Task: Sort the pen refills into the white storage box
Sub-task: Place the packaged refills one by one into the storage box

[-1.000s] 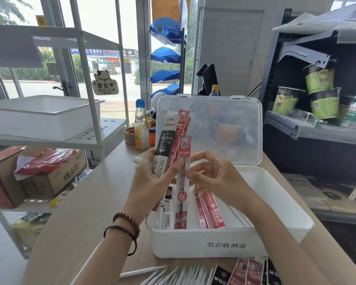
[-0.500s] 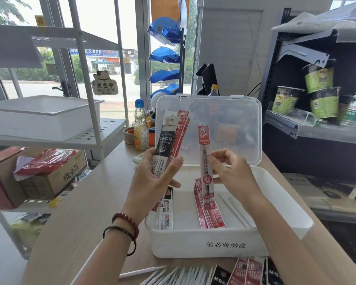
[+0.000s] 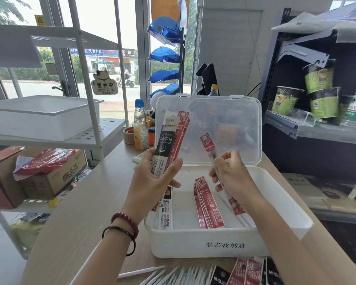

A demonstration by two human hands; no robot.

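Observation:
The white storage box (image 3: 210,246) stands open on the wooden table, its clear lid (image 3: 234,112) tilted up at the back. Inside lie a red stack of refill packs (image 3: 209,204) in the middle and a white-and-black pack (image 3: 166,212) at the left. My left hand (image 3: 152,179) grips a bundle of refill packs (image 3: 170,138), black in front and red behind, upright over the box's left end. My right hand (image 3: 232,179) holds a single red refill pack (image 3: 208,146), slanted, over the right half of the box.
Loose white refills (image 3: 169,274) and several red and black packs (image 3: 247,272) lie on the table in front of the box. A drink bottle (image 3: 140,128) and tape roll (image 3: 129,135) stand behind it at left. White shelving stands at left, a dark shelf with cup noodles (image 3: 321,93) at right.
My right hand pulled one red pack away from the left-hand bundle, carried it right and lowered it over the box, tilting it. My left hand stayed in place.

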